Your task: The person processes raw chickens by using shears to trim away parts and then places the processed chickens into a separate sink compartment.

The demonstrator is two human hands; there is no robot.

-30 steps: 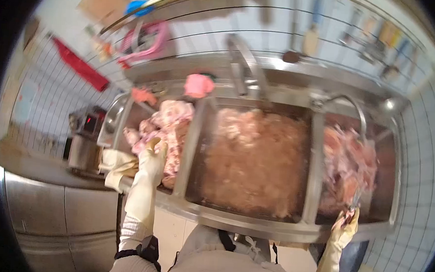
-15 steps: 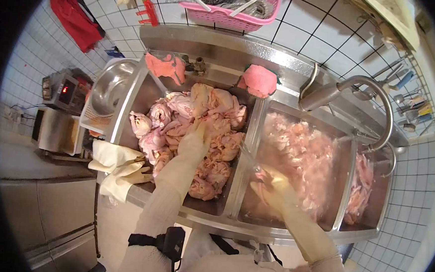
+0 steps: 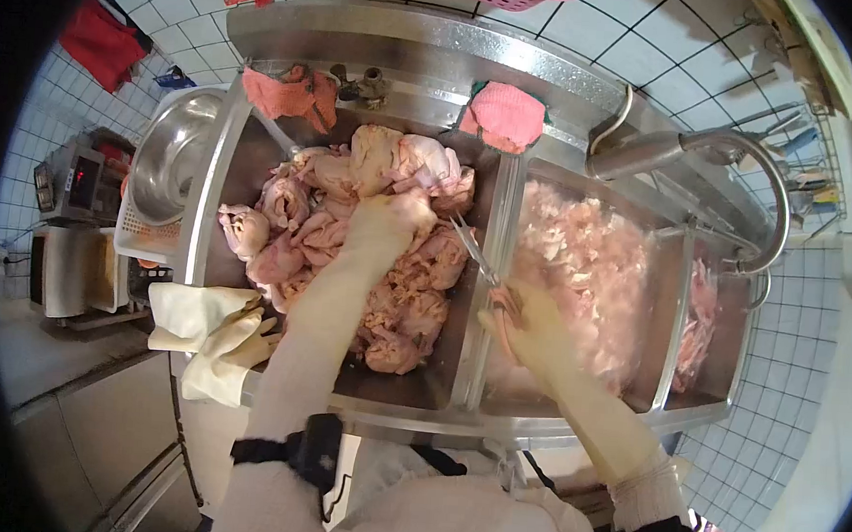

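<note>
My left hand [image 3: 386, 217], in a long pale rubber glove, is closed on a raw chicken [image 3: 413, 210] in the left sink basin. Its fingers are partly hidden by the bird. Several more plucked chickens [image 3: 394, 350] are piled around it. My right hand [image 3: 534, 323], gloved too, is wrapped round a pair of scissors [image 3: 485, 262] with pinkish handles. The scissor blades stand slightly apart and point up and left, over the divider towards the chickens. Below my right hand, the middle basin holds cloudy pink water with many pale meat pieces [image 3: 581, 276].
Spare rubber gloves [image 3: 209, 336] hang over the left rim. Two pink cloths [image 3: 505, 117] lie along the back ledge. A curved faucet [image 3: 692, 151] reaches over the right side. More meat [image 3: 698, 317] fills the right basin. A steel bowl [image 3: 174, 163] stands at the left.
My right hand has risen from low over the middle basin, bringing the scissors up towards the chickens. My left hand has shifted onto a chicken further back. The camera view has tilted down.
</note>
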